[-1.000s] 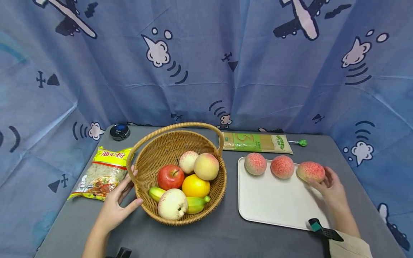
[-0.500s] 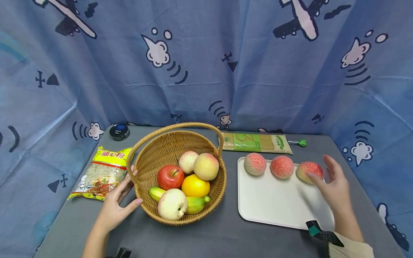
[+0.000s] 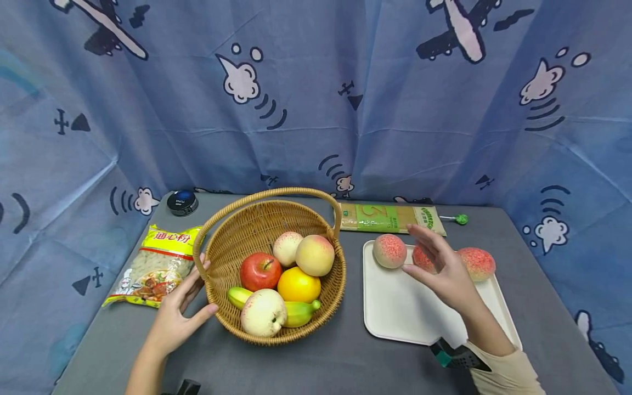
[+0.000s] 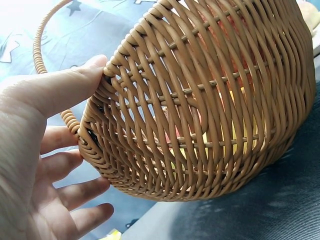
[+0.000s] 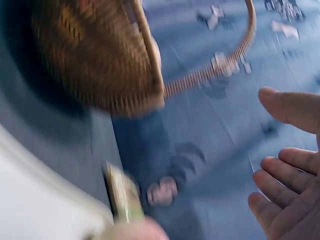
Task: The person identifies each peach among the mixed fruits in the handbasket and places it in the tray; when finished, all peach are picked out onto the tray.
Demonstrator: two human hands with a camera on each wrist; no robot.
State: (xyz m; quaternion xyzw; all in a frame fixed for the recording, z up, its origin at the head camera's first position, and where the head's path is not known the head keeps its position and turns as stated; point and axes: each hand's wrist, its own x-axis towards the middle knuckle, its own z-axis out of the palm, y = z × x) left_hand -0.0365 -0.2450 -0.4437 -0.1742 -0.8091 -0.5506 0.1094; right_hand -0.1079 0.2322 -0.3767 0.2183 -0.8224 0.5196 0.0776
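- Presently, the left hand (image 3: 175, 321) is positioned at the left side of the wicker basket (image 3: 242, 236). Its thumb tip touches the rim; its fingers are spread, with fingertips against the rim near the foot of the handle.
- The right hand (image 3: 444, 274) hovers over the white tray (image 3: 402, 315), thumb set well apart from the fingers. The fingers are extended and lie near one another, with small gaps between the tips.
- Three pink-speckled peaches sit along the rear edge of the tray: a first peach (image 3: 390, 250), nearest the basket and just beside the right thumb; a middle peach (image 3: 422, 259), partly covered by the right hand; and an outer peach (image 3: 477, 264), behind the wrist side of that hand.
- Basket contents, as seen from where I stand: a red apple (image 3: 260, 271), a small pale peach (image 3: 287, 248), a larger yellow-pink peach (image 3: 315, 255), an orange-yellow fruit (image 3: 299, 285), and a banana (image 3: 300, 314) lying partly behind a cream-coloured fruit (image 3: 264, 313).
- Behind the tray lies a flat packet (image 3: 377, 218) with a green label. To the left of the basket lies a yellow-topped pasta bag (image 3: 158, 269).
- The right wrist view is blurred; the round pinkish shape at its lower edge is probably one of the tray's peaches.
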